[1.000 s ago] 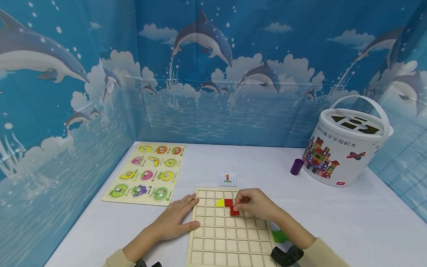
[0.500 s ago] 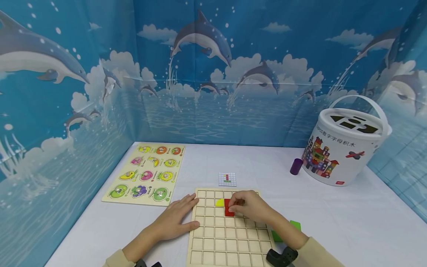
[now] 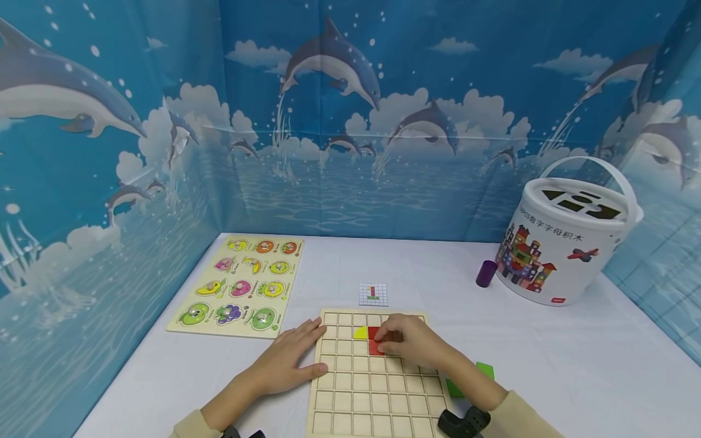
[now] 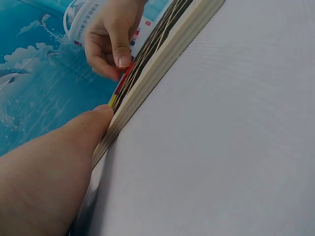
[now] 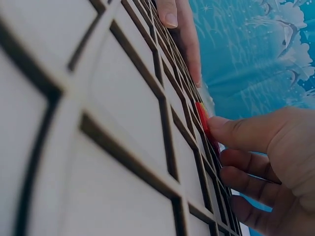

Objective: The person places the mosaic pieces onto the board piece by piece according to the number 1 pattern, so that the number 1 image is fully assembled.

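Head view: right hand (image 3: 408, 342) covers most of the red piece (image 3: 375, 340).

Open table (image 3: 416, 274) beyond card (image 3: 373, 294)

A flat wooden grid board (image 3: 372, 389) lies on the white desk (image 3: 547, 365) — pale wood, divided by thin ribs into rows of shallow square cells, most of them bare. Its near edge runs out of the head view. In the second row from the far edge sits a small yellow piece (image 3: 360, 332) with a rounded top, lying flat in its cell. Touching it on the right is a red piece (image 3: 375, 340) — flat, angular, covering more than one cell and partly hidden under fingers, so its full outline cannot be told. From the wrist views both pieces show only as thin coloured edges at the board's surface.
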Available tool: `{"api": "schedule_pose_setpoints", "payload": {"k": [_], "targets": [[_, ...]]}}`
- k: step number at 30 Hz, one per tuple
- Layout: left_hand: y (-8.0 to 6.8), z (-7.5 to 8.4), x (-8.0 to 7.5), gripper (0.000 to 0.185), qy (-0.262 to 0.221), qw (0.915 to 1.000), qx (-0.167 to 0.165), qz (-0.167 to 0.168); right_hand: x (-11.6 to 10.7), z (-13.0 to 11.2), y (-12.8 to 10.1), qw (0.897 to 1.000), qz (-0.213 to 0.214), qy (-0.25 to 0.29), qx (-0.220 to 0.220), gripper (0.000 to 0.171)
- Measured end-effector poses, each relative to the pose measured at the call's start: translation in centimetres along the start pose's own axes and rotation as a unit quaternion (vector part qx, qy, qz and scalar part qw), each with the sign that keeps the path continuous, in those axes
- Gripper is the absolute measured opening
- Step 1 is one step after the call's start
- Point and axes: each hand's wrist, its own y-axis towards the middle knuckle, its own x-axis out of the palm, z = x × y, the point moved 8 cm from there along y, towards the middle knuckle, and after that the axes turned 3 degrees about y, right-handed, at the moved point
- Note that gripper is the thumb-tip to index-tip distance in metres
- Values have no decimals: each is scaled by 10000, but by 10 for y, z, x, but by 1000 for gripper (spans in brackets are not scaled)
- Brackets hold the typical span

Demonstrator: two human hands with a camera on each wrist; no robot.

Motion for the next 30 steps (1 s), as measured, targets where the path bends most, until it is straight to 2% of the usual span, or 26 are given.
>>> {"api": "schedule_pose_setpoints", "payload": {"k": [5,12,23,30], "targets": [[1,-1,1,75,1,10000,-59,-54,1,-2,0,10000,-39,-42,-57,8],[1,-1,2,75,-3,10000,-48,-56,1,-1,-1,9999,-74,35,-58,4],[0,-1,2,76,0,9999,-93,-53,-11,7,-12,9989,-139,395,233,4],[0,-2,2,74,30,10000,-37,-11,-22,16,-23,9983,-122,307,482,5]]}}
